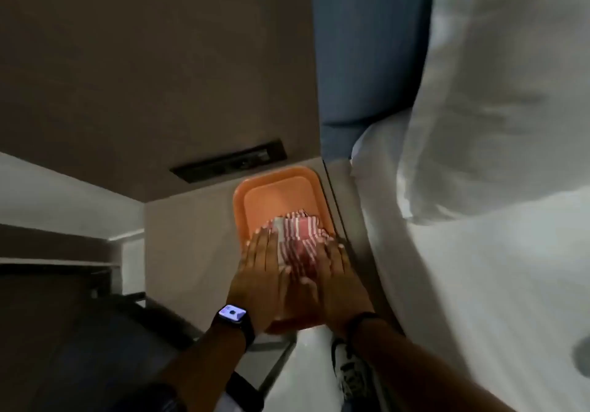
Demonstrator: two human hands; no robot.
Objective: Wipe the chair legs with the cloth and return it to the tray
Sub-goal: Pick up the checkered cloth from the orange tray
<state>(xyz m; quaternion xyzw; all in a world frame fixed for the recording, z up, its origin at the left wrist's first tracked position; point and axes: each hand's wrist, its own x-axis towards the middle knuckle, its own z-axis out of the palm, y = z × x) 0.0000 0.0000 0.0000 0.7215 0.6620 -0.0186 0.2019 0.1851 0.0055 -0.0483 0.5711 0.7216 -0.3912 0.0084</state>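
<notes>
Nearest to us, our two forearms reach forward from the bottom edge; a smartwatch (pixel 232 313) with a lit screen sits on our left wrist, a dark band (pixel 362 319) on the right one. A sneaker (pixel 346 370) shows on the floor below, between the arms. Our left hand (pixel 260 279) lies flat, palm down, fingers (pixel 262 245) straight and close together, pressing on the left part of the cloth (pixel 298 231). Our right hand (pixel 335 279) is flat too, fingers (pixel 333 253) together, on the cloth's right side; neither hand is gripping, both just press down. The cloth is red-and-white striped, bunched, lying in the near half of the orange tray (pixel 271 185), the hands covering its near part. The tray sits on a pale bench (pixel 188 236), the tray's far half bare. Just beyond it a dark socket strip (pixel 228 165) is set in the wall. To the right, a white bed (pixel 479 252) with a pillow (pixel 510 92), blue headboard (pixel 367 44) behind. Picture is motion-blurred.
</notes>
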